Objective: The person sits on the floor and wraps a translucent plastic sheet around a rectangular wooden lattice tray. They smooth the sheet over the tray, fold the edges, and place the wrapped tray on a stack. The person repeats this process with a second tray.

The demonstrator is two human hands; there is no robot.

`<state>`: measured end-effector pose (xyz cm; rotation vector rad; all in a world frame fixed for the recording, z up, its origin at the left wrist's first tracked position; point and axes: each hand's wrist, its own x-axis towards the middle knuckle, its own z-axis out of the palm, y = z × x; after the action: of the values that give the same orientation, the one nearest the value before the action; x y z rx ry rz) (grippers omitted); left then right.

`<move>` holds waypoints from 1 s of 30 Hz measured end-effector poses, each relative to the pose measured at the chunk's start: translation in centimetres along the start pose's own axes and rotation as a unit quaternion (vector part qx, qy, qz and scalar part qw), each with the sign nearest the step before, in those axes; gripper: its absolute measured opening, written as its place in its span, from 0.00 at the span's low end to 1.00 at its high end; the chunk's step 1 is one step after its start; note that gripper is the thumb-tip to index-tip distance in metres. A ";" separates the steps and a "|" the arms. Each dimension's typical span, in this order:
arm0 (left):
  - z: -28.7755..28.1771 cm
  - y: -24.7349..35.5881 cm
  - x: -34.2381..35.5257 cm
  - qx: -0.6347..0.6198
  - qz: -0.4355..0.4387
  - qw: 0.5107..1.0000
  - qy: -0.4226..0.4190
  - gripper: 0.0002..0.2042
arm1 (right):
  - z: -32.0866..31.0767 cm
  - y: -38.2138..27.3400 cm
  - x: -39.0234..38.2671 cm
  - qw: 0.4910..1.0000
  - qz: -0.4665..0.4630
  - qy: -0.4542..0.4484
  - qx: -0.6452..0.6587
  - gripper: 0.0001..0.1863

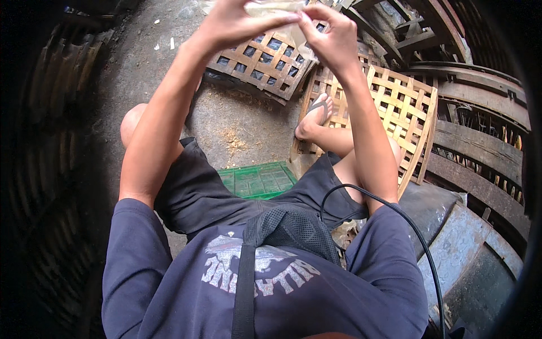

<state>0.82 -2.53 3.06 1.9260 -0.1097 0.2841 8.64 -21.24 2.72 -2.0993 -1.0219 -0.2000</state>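
Both arms stretch forward, and my hands meet at the top edge of the view. A thin, see-through whitish sheet, like plastic film (294,35), hangs between them. My left hand (240,25) grips it, the thumb laid straight along its edge; the other fingers are partly cut off by the frame. Thumb and forefinger of my right hand (334,37) pinch the same film close to the left thumb's tip. Below the hands lies a slatted, woven wooden crate (262,65) with dark plastic showing through its gaps.
My sandalled foot (317,116) is at a lighter woven wooden crate (398,104) on the right. A green plastic crate (259,179) sits between my legs. Weathered planks (480,144) line the right side. Sawdust-like crumbs (232,138) dot the floor. A black cable (415,229) runs past my right arm.
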 end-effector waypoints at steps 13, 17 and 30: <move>-1.8 -0.9 0.7 -0.086 -0.040 0.976 0.195 0.07 | 1.7 1.7 -1.1 0.978 0.081 -0.146 -0.126 0.14; -8.1 -1.7 0.7 -0.051 -0.018 0.924 0.378 0.08 | 2.3 6.0 -3.0 0.935 0.159 -0.253 -0.192 0.10; -5.2 -1.3 -0.1 -0.070 -0.051 0.958 0.274 0.10 | 4.8 -1.0 -1.8 0.985 0.033 -0.135 -0.102 0.41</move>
<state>0.23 2.78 3.60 1.6432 0.3273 0.7095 5.89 -18.52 -0.80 -2.3902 -1.1255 0.0174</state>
